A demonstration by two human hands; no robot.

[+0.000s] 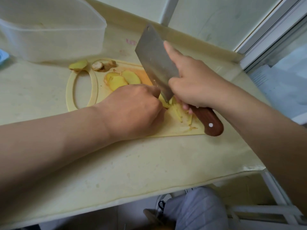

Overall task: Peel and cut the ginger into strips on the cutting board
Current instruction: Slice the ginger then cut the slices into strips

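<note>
My right hand [194, 85] grips a cleaver [156, 63] by its brown wooden handle, forefinger laid along the blade's spine. The blade's edge comes down on ginger at the middle of the pale yellow cutting board [83, 103]. My left hand [134, 110] is curled over that ginger, knuckles against the blade, hiding most of it. Cut ginger strips [178, 113] lie on the board just right of the blade. Peeled ginger slices [123, 79] overlap behind my left hand. An unpeeled ginger knob [103, 65] and a peeled ginger chunk [78, 65] rest at the board's far end.
A translucent plastic tub [54, 35] stands at the back left of the cream counter [132, 166]. A blue object [3, 58] shows at the left edge. A wall and window frame [272, 30] border the back right. The counter's front edge runs below my arms.
</note>
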